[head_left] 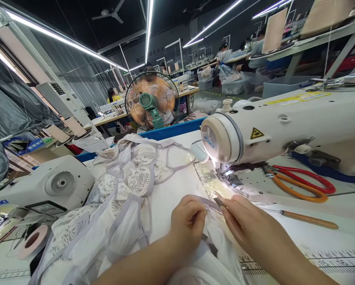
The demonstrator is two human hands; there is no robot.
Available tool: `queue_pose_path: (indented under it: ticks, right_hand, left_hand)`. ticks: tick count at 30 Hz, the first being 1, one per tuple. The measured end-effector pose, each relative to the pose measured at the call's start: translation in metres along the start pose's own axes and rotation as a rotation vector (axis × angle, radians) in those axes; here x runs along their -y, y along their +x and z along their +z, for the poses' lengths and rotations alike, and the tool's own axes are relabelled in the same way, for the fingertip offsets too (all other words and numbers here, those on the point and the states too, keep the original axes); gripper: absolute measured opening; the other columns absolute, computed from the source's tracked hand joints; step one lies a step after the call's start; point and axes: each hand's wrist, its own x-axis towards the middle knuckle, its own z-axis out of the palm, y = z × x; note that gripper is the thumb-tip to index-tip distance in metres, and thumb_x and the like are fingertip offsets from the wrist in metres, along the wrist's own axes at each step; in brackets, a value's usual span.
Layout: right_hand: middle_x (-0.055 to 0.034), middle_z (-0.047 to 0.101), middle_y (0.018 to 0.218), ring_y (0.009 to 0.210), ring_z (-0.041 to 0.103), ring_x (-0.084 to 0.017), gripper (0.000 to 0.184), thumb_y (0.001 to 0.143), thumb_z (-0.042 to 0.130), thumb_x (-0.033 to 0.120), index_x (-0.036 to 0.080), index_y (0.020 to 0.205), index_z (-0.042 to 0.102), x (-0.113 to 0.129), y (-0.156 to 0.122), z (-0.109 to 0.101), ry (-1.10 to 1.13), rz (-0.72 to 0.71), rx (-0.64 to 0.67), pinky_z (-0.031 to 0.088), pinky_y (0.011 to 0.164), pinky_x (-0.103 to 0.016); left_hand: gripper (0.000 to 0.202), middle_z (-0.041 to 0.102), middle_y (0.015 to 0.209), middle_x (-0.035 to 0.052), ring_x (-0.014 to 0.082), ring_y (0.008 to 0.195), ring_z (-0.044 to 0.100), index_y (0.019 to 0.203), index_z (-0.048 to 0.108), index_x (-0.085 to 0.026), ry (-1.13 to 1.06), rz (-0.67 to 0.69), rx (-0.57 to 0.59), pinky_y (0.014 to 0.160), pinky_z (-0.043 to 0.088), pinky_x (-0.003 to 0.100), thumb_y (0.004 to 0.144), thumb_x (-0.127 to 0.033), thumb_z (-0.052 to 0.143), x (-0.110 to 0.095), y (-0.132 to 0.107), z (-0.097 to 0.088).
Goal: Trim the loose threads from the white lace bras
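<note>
My left hand (pixel 186 225) is curled, pinching a pale grey strap (pixel 201 200) of a white garment (pixel 213 253) that lies under both hands. My right hand (pixel 248 225) is closed on the same strap, and a small dark metal tool tip (pixel 218 202) shows at its fingertips. Both hands rest on the table just in front of the lit needle area (pixel 224 176) of a white sewing machine (pixel 284 126).
A heap of white lace pieces with grey straps (pixel 126 178) lies to the left. Red and orange scissors (pixel 302 184) and a wooden-handled tool (pixel 309 219) lie to the right. A second machine (pixel 43 190), a tape roll (pixel 33 240) and a fan (pixel 152 101) stand around. People work at far tables.
</note>
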Motion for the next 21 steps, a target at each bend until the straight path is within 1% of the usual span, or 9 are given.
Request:
queue_pose_path:
  ticks: [2, 3, 4, 6, 8, 10, 13, 17, 21]
  right_hand:
    - [-0.0034, 0.061, 0.069, 0.052, 0.059, -0.017, 0.028, 0.087, 0.033, 0.02, 0.016, 0.103, 0.055, -0.001, -0.002, 0.002, 0.074, 0.036, 0.015, 0.041, 0.042, -0.026]
    - [-0.0037, 0.062, 0.072, 0.053, 0.059, -0.017, 0.03, 0.086, 0.033, 0.02, 0.017, 0.108, 0.054, -0.001, -0.003, 0.003, 0.118, 0.054, 0.04, 0.042, 0.043, -0.026]
    - [-0.0032, 0.063, 0.073, 0.054, 0.059, -0.017, 0.03, 0.086, 0.033, 0.019, 0.019, 0.107, 0.054, -0.001, -0.003, 0.004, 0.168, 0.072, 0.085, 0.042, 0.044, -0.026]
    - [-0.0012, 0.061, 0.07, 0.054, 0.058, -0.015, 0.025, 0.084, 0.034, 0.017, 0.023, 0.089, 0.058, -0.001, -0.002, 0.004, 0.286, 0.116, 0.212, 0.042, 0.046, -0.025]
    - [0.0003, 0.059, 0.066, 0.055, 0.056, -0.014, 0.021, 0.084, 0.038, 0.018, 0.023, 0.074, 0.057, 0.0, 0.001, 0.001, 0.398, 0.17, 0.328, 0.043, 0.049, -0.024]
    - [0.0012, 0.058, 0.062, 0.053, 0.055, -0.013, 0.021, 0.084, 0.041, 0.021, 0.023, 0.068, 0.056, 0.0, 0.005, -0.002, 0.469, 0.215, 0.39, 0.041, 0.047, -0.023]
    - [0.0019, 0.057, 0.058, 0.051, 0.053, -0.013, 0.025, 0.083, 0.043, 0.024, 0.023, 0.062, 0.056, 0.0, 0.009, -0.005, 0.486, 0.264, 0.432, 0.038, 0.046, -0.022]
    - [0.0026, 0.057, 0.058, 0.053, 0.053, -0.013, 0.021, 0.078, 0.044, 0.021, 0.023, 0.059, 0.054, -0.001, 0.01, -0.002, 0.463, 0.316, 0.481, 0.038, 0.047, -0.022]
    - [0.0033, 0.051, 0.056, 0.051, 0.049, -0.012, 0.018, 0.074, 0.044, 0.019, 0.022, 0.056, 0.045, 0.001, 0.011, 0.003, 0.405, 0.29, 0.453, 0.035, 0.046, -0.022]
  left_hand:
    - [0.012, 0.053, 0.075, 0.0029, 0.0131, 0.068, 0.051, 0.08, 0.057, -0.019, 0.009, -0.005, 0.006, 0.06, 0.043, 0.024, 0.082, -0.01, 0.049, 0.0, 0.0, 0.0]
    - [0.012, 0.053, 0.075, 0.003, 0.0129, 0.068, 0.051, 0.081, 0.057, -0.019, 0.015, -0.004, 0.01, 0.059, 0.043, 0.024, 0.082, -0.011, 0.048, -0.001, 0.0, 0.0]
    - [0.012, 0.053, 0.076, 0.0031, 0.0129, 0.068, 0.051, 0.082, 0.057, -0.019, 0.02, 0.0, 0.015, 0.059, 0.043, 0.024, 0.083, -0.011, 0.048, -0.001, -0.001, 0.0]
    - [0.013, 0.054, 0.078, 0.0036, 0.0128, 0.069, 0.052, 0.085, 0.058, -0.019, 0.031, 0.021, 0.028, 0.059, 0.044, 0.024, 0.083, -0.011, 0.047, -0.001, -0.001, 0.0]
    - [0.015, 0.053, 0.079, 0.0037, 0.0125, 0.068, 0.052, 0.086, 0.058, -0.02, 0.056, 0.039, 0.046, 0.059, 0.044, 0.024, 0.083, -0.012, 0.047, 0.0, -0.001, 0.0]
    - [0.015, 0.053, 0.078, 0.0033, 0.0118, 0.066, 0.052, 0.083, 0.059, -0.02, 0.105, 0.051, 0.069, 0.057, 0.044, 0.023, 0.084, -0.012, 0.046, 0.0, -0.001, -0.001]
    - [0.017, 0.052, 0.074, 0.0025, 0.0106, 0.06, 0.049, 0.076, 0.059, -0.019, 0.211, 0.076, 0.113, 0.053, 0.041, 0.021, 0.084, -0.013, 0.045, -0.002, -0.001, -0.001]
    - [0.022, 0.049, 0.07, 0.0012, 0.0096, 0.054, 0.042, 0.07, 0.057, -0.018, 0.341, 0.114, 0.146, 0.049, 0.036, 0.022, 0.083, -0.01, 0.041, -0.007, -0.002, -0.002]
    - [0.022, 0.049, 0.071, 0.0013, 0.01, 0.055, 0.044, 0.07, 0.058, -0.019, 0.309, 0.081, 0.146, 0.049, 0.036, 0.022, 0.082, -0.011, 0.042, -0.007, -0.002, -0.002]
